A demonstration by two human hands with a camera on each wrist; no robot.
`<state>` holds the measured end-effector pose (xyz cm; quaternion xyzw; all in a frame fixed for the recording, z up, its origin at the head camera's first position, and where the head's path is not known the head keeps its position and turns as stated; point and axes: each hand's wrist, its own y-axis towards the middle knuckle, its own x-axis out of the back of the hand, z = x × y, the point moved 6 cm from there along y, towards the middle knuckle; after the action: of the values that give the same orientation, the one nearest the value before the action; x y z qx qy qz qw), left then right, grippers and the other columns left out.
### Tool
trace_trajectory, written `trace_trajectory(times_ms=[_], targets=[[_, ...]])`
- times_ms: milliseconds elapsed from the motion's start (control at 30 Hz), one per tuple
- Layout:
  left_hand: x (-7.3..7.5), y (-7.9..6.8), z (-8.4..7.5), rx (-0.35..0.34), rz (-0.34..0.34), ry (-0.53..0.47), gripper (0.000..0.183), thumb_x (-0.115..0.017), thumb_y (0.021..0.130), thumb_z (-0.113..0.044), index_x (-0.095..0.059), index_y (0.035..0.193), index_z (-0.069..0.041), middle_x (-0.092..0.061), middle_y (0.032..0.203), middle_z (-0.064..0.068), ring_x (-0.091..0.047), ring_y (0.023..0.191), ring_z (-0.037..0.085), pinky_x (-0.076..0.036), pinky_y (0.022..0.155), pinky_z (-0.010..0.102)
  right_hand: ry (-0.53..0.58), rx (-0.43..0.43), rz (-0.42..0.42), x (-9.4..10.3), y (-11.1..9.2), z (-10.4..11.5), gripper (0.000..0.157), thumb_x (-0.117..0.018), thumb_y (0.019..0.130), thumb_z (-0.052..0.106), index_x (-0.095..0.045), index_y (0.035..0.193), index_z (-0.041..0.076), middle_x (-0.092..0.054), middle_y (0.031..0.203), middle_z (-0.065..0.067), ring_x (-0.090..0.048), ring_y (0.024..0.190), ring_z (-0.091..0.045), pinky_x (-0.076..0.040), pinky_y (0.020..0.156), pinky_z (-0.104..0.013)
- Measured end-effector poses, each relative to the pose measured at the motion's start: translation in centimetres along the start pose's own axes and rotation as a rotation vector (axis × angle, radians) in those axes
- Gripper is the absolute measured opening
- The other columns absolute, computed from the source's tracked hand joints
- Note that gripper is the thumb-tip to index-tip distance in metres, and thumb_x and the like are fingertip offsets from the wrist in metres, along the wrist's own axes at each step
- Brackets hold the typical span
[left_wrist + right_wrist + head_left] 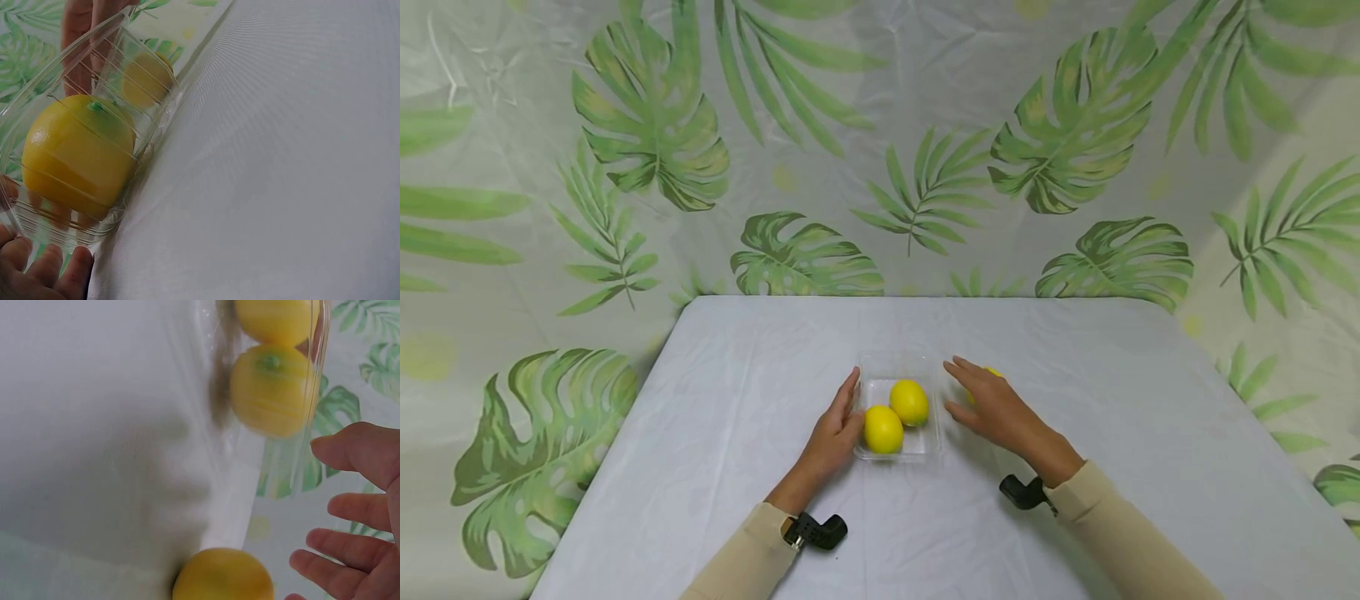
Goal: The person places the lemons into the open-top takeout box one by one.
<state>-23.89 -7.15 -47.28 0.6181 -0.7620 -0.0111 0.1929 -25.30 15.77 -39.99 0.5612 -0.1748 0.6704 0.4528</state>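
A clear plastic container stands on the table with two yellow lemons in it, a near one and a far one. My left hand rests along the container's left wall, its fingers extended and its thumb at the rim. To the right of the container, my right hand hovers with its fingers spread and nothing between them. A third lemon lies on the table just beyond the right hand, which mostly hides it in the head view. Green stem ends show on lemons in both wrist views.
The white-covered table reaches back to a wall sheet printed with green leaves. A black wrist camera is strapped on the left wrist and another camera on the right.
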Motion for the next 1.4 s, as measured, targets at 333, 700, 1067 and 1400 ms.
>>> trace_trajectory(times_ms=[333, 700, 1067, 1400], targets=[[-0.1, 0.0, 0.1, -0.046, -0.001, 0.003, 0.064, -0.042, 0.1, -0.001, -0.017, 0.156, -0.019, -0.017, 0.16, 0.007, -0.023, 0.143, 0.024, -0.022, 0.114, 0.04, -0.012, -0.055, 0.013, 0.0, -0.1, -1.6, 0.064, -0.071, 0.088, 0.021, -0.045, 0.141, -0.002, -0.042, 0.144, -0.025, -0.046, 0.128, -0.042, -0.04, 0.101, -0.059], [0.1, -0.2, -0.6, -0.009, 0.003, 0.002, 0.063, -0.041, 0.1, 0.0, -0.016, 0.155, -0.017, -0.017, 0.16, 0.008, -0.024, 0.143, 0.023, -0.023, 0.113, 0.038, 0.018, -0.098, 0.03, -0.1, -0.3, -3.5, 0.065, -0.072, 0.086, 0.019, -0.045, 0.141, -0.003, -0.041, 0.145, -0.027, -0.044, 0.128, -0.044, -0.039, 0.101, -0.06], [0.6, -0.7, -3.4, 0.007, 0.029, -0.022, 0.061, -0.041, 0.099, 0.003, -0.017, 0.154, -0.005, -0.017, 0.159, 0.016, -0.022, 0.143, 0.028, -0.022, 0.113, 0.04, 0.084, -0.159, 0.047, -0.3, -0.6, -5.5, 0.068, -0.072, 0.086, 0.021, -0.041, 0.144, 0.0, -0.039, 0.147, -0.025, -0.039, 0.131, -0.044, -0.033, 0.106, -0.06], [0.4, -0.7, -3.3, 0.01, 0.04, -0.026, 0.061, -0.04, 0.1, 0.002, -0.016, 0.154, -0.009, -0.016, 0.159, 0.014, -0.022, 0.143, 0.026, -0.022, 0.114, 0.037, 0.207, -0.181, 0.032, -0.5, -0.9, -7.4, 0.07, -0.077, 0.082, 0.023, -0.046, 0.142, 0.005, -0.045, 0.144, -0.02, -0.042, 0.131, -0.038, -0.035, 0.107, -0.055]])
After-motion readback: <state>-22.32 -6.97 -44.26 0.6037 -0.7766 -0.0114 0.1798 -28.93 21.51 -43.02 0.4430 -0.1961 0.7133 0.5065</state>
